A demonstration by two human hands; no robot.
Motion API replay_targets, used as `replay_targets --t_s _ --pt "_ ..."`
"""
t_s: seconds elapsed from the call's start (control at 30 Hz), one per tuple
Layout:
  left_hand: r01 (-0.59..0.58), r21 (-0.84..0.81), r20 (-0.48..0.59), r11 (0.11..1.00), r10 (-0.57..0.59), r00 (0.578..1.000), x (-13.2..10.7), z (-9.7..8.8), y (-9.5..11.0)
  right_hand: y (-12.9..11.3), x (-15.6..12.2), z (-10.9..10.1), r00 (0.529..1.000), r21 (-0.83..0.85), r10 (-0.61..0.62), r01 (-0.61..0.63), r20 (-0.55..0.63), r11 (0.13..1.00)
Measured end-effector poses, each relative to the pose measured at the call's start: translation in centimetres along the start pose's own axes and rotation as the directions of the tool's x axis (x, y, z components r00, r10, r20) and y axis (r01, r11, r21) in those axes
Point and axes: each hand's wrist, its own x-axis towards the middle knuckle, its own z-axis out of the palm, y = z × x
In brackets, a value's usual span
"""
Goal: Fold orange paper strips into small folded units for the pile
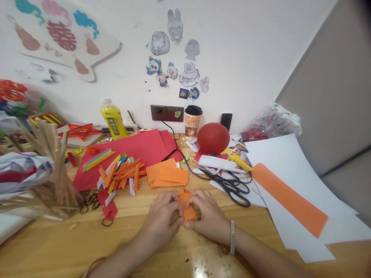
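Note:
Between my hands at the front of the wooden table is a small piece of orange paper (189,212), with folds at its far end. My left hand (165,212) grips its left side, thumb and fingers curled in. From the other side my right hand (207,214) pinches the right edge, a silvery bracelet at the wrist. Just beyond them lies a stack of orange paper rectangles (168,173). A heap of folded orange strips (124,173) rests to its left on red paper (139,148). Black scissors (232,187) lie to the right of my right hand.
At the back stand a yellow drink bottle (114,119), a lidded paper cup (192,123) and a red balloon (213,138). White sheets (278,158) and a long orange strip (290,199) cover the right. A holder of wooden sticks (58,166) stands left; a black cable (175,137) crosses the middle.

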Motion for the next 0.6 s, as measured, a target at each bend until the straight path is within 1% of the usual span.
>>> replay_targets --t_s 0.13,0.17,0.23,0.3,0.33,0.37,0.47,0.53,0.6 --pt "-0.023 -0.013 0.026 1.0 0.023 0.999 0.2 -0.1 -0.5 -0.1 0.0 0.0 1.0 -0.002 0.006 -0.006 0.011 1.0" --pt "-0.03 -0.019 0.017 0.999 0.03 0.999 0.3 -0.2 -0.8 -0.1 0.0 0.0 1.0 -0.002 0.008 -0.008 0.01 1.0" --pt "-0.042 -0.028 -0.048 0.999 0.041 0.998 0.5 -0.4 -1.5 -0.1 0.0 0.1 1.0 -0.002 0.007 -0.007 0.007 1.0" --pt "-0.087 -0.018 -0.127 0.996 0.084 0.988 0.7 -0.7 -2.2 0.0 -0.1 0.1 1.0 0.003 -0.003 0.003 0.009 1.0" --pt "-0.131 0.006 -0.147 0.991 0.131 0.981 0.8 -0.8 -2.5 0.1 -0.1 0.0 1.0 0.007 -0.016 0.016 0.018 1.0" --pt "-0.191 0.042 -0.138 0.981 0.195 0.971 0.9 -1.0 -2.7 0.3 -0.1 -0.2 0.999 0.013 -0.037 0.036 0.036 0.999" --pt "-0.386 0.173 -0.032 0.906 0.397 0.917 0.8 -1.5 -3.1 1.1 0.1 -1.3 0.982 0.046 -0.144 0.139 0.119 0.989" --pt "-0.459 0.239 -0.001 0.856 0.472 0.881 0.6 -1.8 -3.0 1.7 0.3 -2.3 0.968 0.042 -0.201 0.197 0.147 0.979" --pt "-0.491 0.273 -0.012 0.827 0.514 0.858 0.4 -2.0 -2.9 2.2 0.5 -3.3 0.962 0.0 -0.229 0.232 0.146 0.973"
